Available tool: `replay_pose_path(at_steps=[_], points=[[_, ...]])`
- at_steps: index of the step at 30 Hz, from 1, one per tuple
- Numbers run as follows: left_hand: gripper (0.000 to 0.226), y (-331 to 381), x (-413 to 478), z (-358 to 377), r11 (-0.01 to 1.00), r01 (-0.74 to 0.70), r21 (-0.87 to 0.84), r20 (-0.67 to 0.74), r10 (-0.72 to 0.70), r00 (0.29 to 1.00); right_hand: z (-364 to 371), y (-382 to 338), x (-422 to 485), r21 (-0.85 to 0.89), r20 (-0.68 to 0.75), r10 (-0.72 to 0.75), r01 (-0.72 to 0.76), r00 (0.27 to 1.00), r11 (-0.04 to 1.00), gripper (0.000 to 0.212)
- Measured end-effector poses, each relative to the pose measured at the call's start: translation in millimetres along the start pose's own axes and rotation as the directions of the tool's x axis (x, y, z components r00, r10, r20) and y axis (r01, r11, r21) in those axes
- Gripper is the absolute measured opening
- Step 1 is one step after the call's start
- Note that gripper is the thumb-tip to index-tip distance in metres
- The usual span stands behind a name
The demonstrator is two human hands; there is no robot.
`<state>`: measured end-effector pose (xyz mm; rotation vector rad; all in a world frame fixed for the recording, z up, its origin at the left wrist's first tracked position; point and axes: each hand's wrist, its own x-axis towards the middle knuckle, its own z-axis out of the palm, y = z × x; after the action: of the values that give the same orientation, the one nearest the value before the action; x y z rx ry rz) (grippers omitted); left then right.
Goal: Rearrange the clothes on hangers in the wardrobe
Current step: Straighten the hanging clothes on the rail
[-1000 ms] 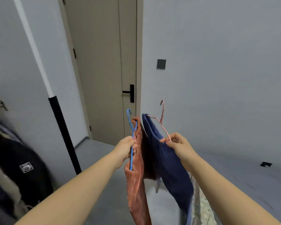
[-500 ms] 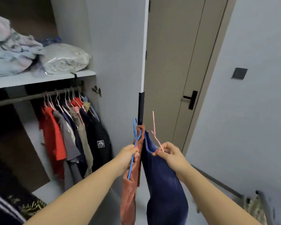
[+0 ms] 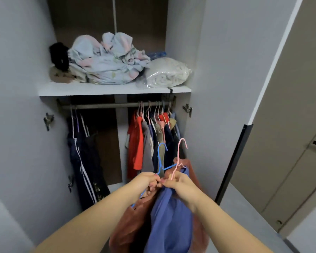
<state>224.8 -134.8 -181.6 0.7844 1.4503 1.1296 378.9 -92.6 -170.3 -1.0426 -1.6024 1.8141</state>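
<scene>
I face the open wardrobe. My left hand point(image 3: 147, 180) grips a blue hanger point(image 3: 161, 157) carrying a rust-brown garment point(image 3: 130, 227). Close beside it, my right hand point(image 3: 179, 185) grips a pink hanger point(image 3: 180, 154) with a blue garment point(image 3: 171, 220) draped from it. Both hooks point up, below and in front of the rail point(image 3: 102, 105). At the rail's right end hang several clothes point(image 3: 150, 136), red, grey, navy and olive. Dark striped trousers point(image 3: 84, 161) hang at the left end.
A shelf point(image 3: 108, 90) above the rail holds crumpled pale bedding point(image 3: 106, 63), a bagged white blanket point(image 3: 167, 73) and a black item point(image 3: 59, 55). The wardrobe's right door point(image 3: 232, 88) stands open with a black edge strip. A beige room door point(image 3: 290, 125) lies to the right.
My view has swung left from the room door to face the wardrobe. Both hands still hold their hangers, now closer together and in front of the hanging clothes.
</scene>
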Motion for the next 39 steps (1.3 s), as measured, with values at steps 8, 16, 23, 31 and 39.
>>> replay_pose_path(at_steps=[8, 16, 23, 31, 39], points=[[0.030, 1.2, -12.0, -49.0, 0.991, -0.052, -0.126, -0.313, 0.010, 0.950, 23.5, -7.9, 52.0, -0.088, 0.200, -0.035, 0.053, 0.979, 0.995, 0.009], [0.027, -1.2, -11.4, -66.8, 0.977, -0.077, -0.197, -0.526, -0.039, 0.850, 32.0, -6.6, 90.8, -0.062, 0.266, -0.023, 0.041, 0.964, 0.997, 0.027], [0.032, 14.1, 15.9, -98.2, 0.930, -0.189, -0.314, -0.594, -0.037, 0.803, 55.5, -13.3, 152.4, -0.125, 0.223, -0.136, 0.166, 0.965, 0.978, 0.024], [0.027, 49.4, 98.1, -180.9, 0.939, -0.184, -0.292, -0.586, -0.023, 0.810, 102.0, -40.4, 254.0, -0.209, 0.235, -0.175, 0.225, 0.956, 0.952, 0.027], [0.019, 101.7, 181.1, -253.7, 0.899, -0.198, -0.392, -0.566, -0.066, 0.822, 141.1, -81.5, 350.6, -0.183, 0.201, -0.151, 0.189, 0.968, 0.965, 0.022]])
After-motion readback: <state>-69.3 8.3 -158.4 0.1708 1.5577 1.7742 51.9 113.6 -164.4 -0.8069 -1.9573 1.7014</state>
